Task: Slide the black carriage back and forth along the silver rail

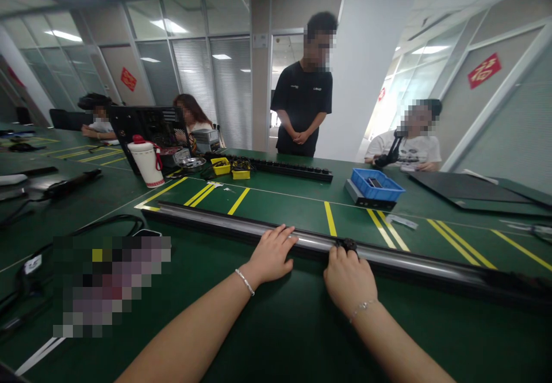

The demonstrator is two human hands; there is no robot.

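A long black and silver rail [215, 222] lies across the green table [276, 325] in front of me, running from the left to the far right. My left hand [272, 253] rests flat on the rail with the fingers spread over its top. My right hand [348, 276] sits just to the right, fingers curled on a small black part [348, 246] seated on the rail.
A blue bin [376, 184] on a grey box stands behind the rail. Yellow bins [230, 167], a black power strip [293, 169], a white jug [145, 161] and a laptop [142, 130] lie at the back left. One person stands across the table; others sit around it.
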